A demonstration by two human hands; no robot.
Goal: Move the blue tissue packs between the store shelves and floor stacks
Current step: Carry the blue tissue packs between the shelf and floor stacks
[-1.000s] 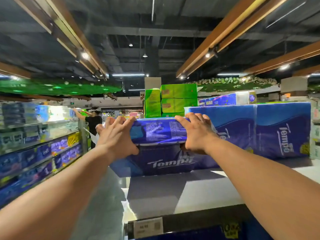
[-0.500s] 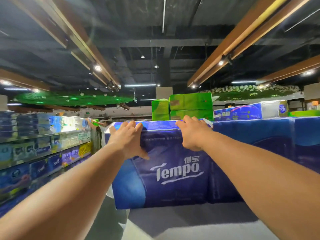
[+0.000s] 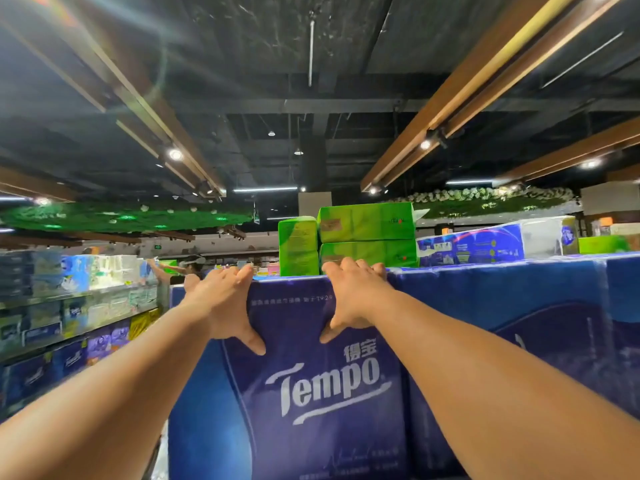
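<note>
A large blue tissue pack point(image 3: 311, 393) with white "Tempo" lettering stands upright right in front of me, filling the lower middle of the view. My left hand point(image 3: 221, 303) grips its top edge on the left, fingers over the top and thumb on the front face. My right hand point(image 3: 349, 299) grips the same top edge on the right in the same way. More blue tissue packs point(image 3: 519, 327) stand against it on the right, at the same height. What the pack rests on is hidden.
Green packs point(image 3: 363, 237) are stacked behind the blue ones, with a blue-and-white pack point(image 3: 485, 242) to their right. A long shelf unit point(image 3: 69, 317) full of tissue goods runs along the left. A person point(image 3: 187, 268) stands far down the aisle.
The pack was lying tilted with its top toward me; it now stands upright beside the other blue packs. The view has come closer and the white shelf surface has dropped out of sight.
</note>
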